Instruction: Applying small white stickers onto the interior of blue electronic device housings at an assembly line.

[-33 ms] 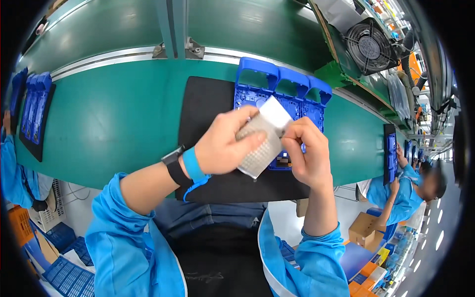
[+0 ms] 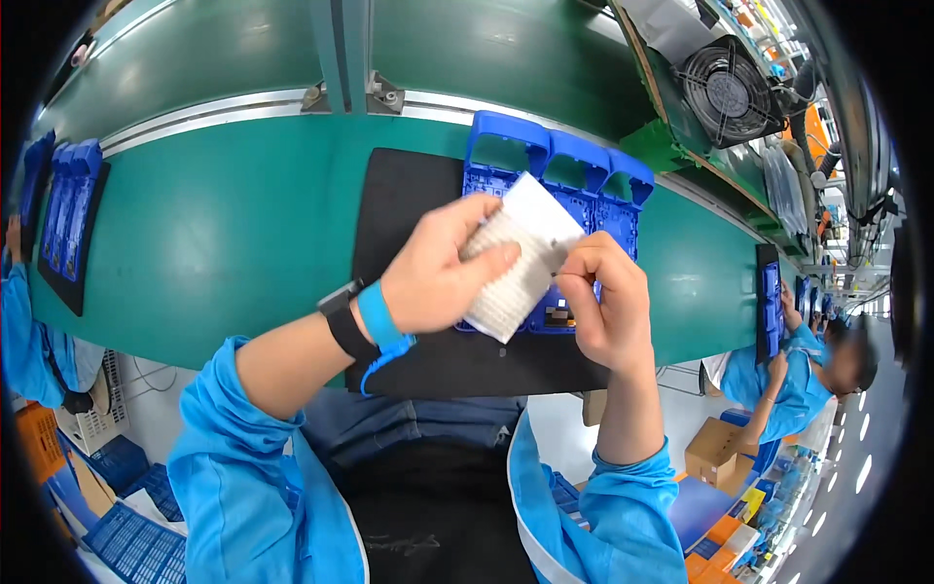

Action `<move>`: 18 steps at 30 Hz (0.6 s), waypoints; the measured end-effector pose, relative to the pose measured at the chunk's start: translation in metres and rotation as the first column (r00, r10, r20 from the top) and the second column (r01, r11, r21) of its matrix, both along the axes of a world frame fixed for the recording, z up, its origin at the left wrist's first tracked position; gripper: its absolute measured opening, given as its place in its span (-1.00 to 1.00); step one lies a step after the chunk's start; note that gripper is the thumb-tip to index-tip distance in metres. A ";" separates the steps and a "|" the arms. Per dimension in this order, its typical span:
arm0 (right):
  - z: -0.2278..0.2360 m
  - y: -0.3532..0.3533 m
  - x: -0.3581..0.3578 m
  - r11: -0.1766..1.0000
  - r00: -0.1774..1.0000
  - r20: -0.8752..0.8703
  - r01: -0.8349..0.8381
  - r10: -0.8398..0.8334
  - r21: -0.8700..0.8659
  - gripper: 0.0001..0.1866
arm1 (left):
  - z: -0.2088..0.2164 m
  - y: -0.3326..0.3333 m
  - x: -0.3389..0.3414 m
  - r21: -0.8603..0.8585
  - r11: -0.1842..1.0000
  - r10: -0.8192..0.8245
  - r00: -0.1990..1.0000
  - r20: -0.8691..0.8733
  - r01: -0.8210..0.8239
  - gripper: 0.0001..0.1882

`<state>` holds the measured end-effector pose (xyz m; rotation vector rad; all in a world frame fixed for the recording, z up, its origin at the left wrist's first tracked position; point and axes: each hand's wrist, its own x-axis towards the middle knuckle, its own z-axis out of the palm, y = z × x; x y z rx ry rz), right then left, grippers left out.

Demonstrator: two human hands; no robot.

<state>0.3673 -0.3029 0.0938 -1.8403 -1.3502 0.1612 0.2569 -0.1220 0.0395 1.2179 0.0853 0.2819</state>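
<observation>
The left hand (image 2: 438,271) has its grip around the pale sheet (image 2: 537,243), best held steady while the right hand (image 2: 611,302), pinched near its edge on something unclear, works gently.

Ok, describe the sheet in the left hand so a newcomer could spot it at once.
Find the green table and its black mat, bearing blue plastic frames. Above the mat, the left hand holds the sheet at a slant, with the right hand by its right edge. Among black and blue, it is the pale one, white at its top with fine rows below.
</observation>
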 end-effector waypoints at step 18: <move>-0.014 0.045 0.001 0.817 0.963 -0.001 -0.228 0.268 -0.530 -0.97 | -0.034 0.069 0.001 0.297 0.855 0.397 0.905 0.153 -0.425 -0.69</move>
